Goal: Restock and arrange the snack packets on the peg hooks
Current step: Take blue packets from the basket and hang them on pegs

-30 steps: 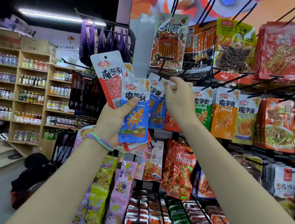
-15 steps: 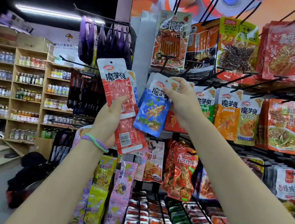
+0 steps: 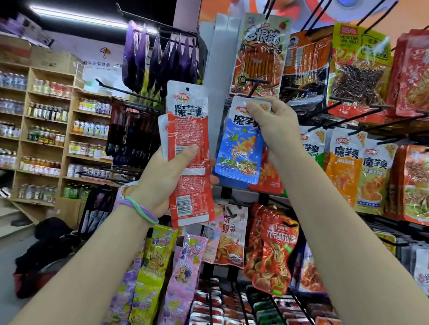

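Left of blue packet (image 3: pixel 240 149): left hand (image 3: pixel 159 181) grips red packets (image 3: pixel 188 155), thumb pressed on crinkled back, barcode low. Right hand (image 3: pixel 272 126) pinches blue packet's white top just below peg hook (image 3: pixel 254 87); glossy, noodle picture.

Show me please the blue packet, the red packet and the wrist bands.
blue packet (image 3: pixel 240 151): head view, middle of its printed front.
red packet (image 3: pixel 188 124): head view, upper part, above the thumb.
wrist bands (image 3: pixel 140 209): head view, on the left wrist.

Glossy crinkled plastic packets (image 3: pixel 240 149) (black metal pegs (image 3: pixel 255 82)), wooden shelving (image 3: pixel 25 111)
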`<state>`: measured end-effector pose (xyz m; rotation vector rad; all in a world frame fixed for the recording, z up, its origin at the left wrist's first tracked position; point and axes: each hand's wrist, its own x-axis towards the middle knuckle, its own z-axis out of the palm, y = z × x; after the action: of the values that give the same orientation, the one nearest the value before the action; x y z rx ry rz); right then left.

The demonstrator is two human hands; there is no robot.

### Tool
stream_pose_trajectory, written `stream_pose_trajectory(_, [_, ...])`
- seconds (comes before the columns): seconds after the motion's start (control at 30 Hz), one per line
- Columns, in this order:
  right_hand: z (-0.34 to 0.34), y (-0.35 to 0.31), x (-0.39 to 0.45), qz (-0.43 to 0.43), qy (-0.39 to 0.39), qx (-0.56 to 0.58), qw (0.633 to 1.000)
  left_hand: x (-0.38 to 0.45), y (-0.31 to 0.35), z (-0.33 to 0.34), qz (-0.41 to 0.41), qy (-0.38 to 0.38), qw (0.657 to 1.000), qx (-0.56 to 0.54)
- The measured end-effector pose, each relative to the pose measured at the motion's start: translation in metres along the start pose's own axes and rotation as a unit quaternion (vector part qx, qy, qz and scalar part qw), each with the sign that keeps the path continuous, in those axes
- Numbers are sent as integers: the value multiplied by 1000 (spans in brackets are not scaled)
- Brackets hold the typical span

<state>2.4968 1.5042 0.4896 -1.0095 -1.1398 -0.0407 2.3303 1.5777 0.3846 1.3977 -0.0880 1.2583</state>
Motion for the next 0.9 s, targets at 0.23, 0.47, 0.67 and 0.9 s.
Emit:
stream_pose_trajectory(0.23, [-1, -5, 0, 56, -14, 51, 997, -2, -1, 0, -4, -8, 1000, -13])
stream_pose_trajectory(0.47, [0, 4, 19, 69, 33, -33, 996, -5, 3, 2, 11, -13, 1000, -18])
stream_pose_trajectory(0.67, [-3, -3, 0, -40, 33, -149, 987, -10, 6, -3, 8, 6, 1000, -16])
stream_pose_trajectory(0.9, [-9, -1, -32, -189, 75, -365, 909, -15, 11, 4, 6, 4, 999, -32])
